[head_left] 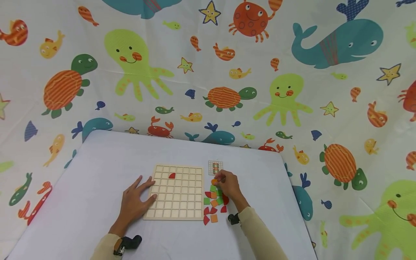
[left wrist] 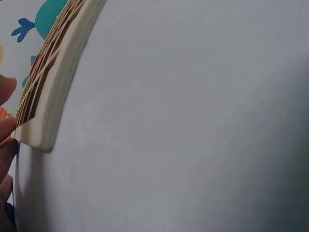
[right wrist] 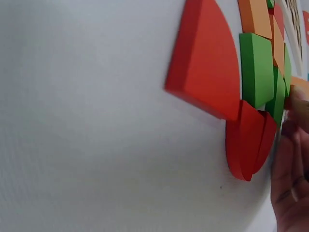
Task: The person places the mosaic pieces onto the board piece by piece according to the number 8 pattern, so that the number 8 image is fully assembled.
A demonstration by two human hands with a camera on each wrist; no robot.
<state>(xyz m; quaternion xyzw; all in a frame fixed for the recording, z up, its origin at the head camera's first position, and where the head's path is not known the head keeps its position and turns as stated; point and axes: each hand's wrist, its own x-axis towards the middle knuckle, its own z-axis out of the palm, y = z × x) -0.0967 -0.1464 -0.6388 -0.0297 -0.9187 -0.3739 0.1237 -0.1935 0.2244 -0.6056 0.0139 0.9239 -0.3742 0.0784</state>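
A wooden grid board (head_left: 178, 193) lies on the table with one red quarter-round piece (head_left: 172, 176) in an upper cell. The left hand (head_left: 134, 202) rests with spread fingers on the board's left edge; in the left wrist view its fingers (left wrist: 7, 128) are beside the board's corner (left wrist: 46, 130). The right hand (head_left: 229, 186) pinches an orange piece (head_left: 214, 182) at the top of the loose pieces. In the right wrist view the right hand (right wrist: 292, 159) is at the right, past green (right wrist: 257, 70) and red (right wrist: 207, 63) pieces.
A small pattern card (head_left: 215, 167) with a printed grid lies behind the right hand. Loose red, green (head_left: 206, 201) and orange (head_left: 214, 218) pieces lie along the board's right side. A patterned sea-animal cloth (head_left: 182, 108) hangs behind the white table (head_left: 107, 166).
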